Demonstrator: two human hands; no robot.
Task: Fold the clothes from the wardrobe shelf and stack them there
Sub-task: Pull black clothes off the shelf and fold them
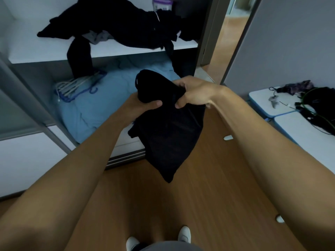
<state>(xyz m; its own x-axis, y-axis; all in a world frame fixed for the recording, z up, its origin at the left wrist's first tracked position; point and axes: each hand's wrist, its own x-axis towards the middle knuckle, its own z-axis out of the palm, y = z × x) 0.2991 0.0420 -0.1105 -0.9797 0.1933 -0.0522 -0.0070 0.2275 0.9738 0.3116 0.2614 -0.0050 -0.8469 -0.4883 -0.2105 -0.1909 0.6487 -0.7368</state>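
- Garment (pixel 166 134), black, held in mid-air in front of the wardrobe, over the wood floor (pixel 208 196). Top is bunched and the rest hangs down to a point. Too dark to read folds or say what kind of clothing it is.
- Left hand (pixel 145 105) grips the bunched upper part from below. Thumb lies across the front of the cloth; the other fingers are hidden behind it.
- Right hand (pixel 194 93) just beside the left, fingers curled over the top of the bunch, thumb pinching fabric on the near side. Fingertips are buried in the cloth.
- Wardrobe shelf (pixel 45 55), white, carries a pile of dark clothes (pixel 117 24), unfolded and sprawled across most of its width. A grey piece (pixel 97 38) shows within it. One dark length (pixel 79 58) hangs over the front edge, and another hangs at the right end. Number of garments cannot be told, as black merges with black.
- Container with purple lid (pixel 161 4) behind the pile, partly hidden by it.
- Below the shelf is blue bedding (pixel 101 109), with a bundle of hangers (pixel 76 86), white and blue, lying on its left part.
- At the right edge stand two low white tables (pixel 262 107) holding cables (pixel 315 105) and a dark bundle, possibly an umbrella, too blurred to confirm.
- At the bottom edge are two feet in white (pixel 184 234), partly cut off.
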